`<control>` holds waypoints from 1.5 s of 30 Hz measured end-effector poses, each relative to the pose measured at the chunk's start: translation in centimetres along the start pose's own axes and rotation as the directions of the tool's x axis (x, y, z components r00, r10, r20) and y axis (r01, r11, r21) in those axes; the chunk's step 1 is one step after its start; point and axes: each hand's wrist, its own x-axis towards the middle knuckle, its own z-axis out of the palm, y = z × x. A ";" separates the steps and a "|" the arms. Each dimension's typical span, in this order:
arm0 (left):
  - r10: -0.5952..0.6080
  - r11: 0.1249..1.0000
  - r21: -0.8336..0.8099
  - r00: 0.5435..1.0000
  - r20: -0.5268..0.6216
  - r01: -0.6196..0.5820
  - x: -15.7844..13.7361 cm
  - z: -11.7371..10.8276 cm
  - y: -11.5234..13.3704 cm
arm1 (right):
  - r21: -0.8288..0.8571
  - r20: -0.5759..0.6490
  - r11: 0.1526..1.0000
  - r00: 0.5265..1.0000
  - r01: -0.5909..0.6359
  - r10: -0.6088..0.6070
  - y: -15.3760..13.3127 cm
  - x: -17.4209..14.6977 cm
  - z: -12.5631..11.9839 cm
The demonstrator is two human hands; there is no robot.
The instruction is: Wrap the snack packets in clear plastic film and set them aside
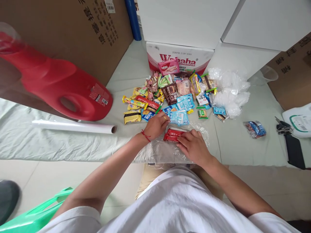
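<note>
A red snack packet (172,134) lies on a sheet of clear plastic film (160,150) near the table's front edge. My right hand (194,145) rests over its right end, fingers curled onto it. Just left of and above that packet is my left hand (156,125), its fingers bent and pressed together. Its fingertips are beside the light-blue packets (179,117), and what they pinch is hidden. Beyond both hands spreads a pile of small wrapped snacks, including a brown cocoa packet (170,93), a yellow packet (132,116) and a pink nabati packet (169,66).
Crumpled clear plastic bags (229,94) lie right of the pile. A blue-and-red packet (255,128), keys (283,127) and a black phone (294,150) are farther right. At left are a red jug (60,84) and a white roll (75,126). White boxes (179,21) stand behind.
</note>
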 end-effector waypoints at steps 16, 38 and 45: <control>-0.057 0.996 -0.050 0.961 0.270 0.073 2.5 -0.5 1.7 | 0.025 -0.048 0.999 0.999 -0.023 0.025 -0.1 -0.6 1.2; 0.334 0.885 0.395 0.927 -0.172 -0.245 -8.4 3.0 6.1 | 0.371 -0.082 0.922 0.986 -0.107 0.147 2.9 1.1 -0.2; 0.278 0.877 0.413 0.961 -0.019 -0.245 -6.1 2.9 6.7 | 0.447 0.288 0.894 0.951 -0.031 -0.111 9.3 8.6 1.0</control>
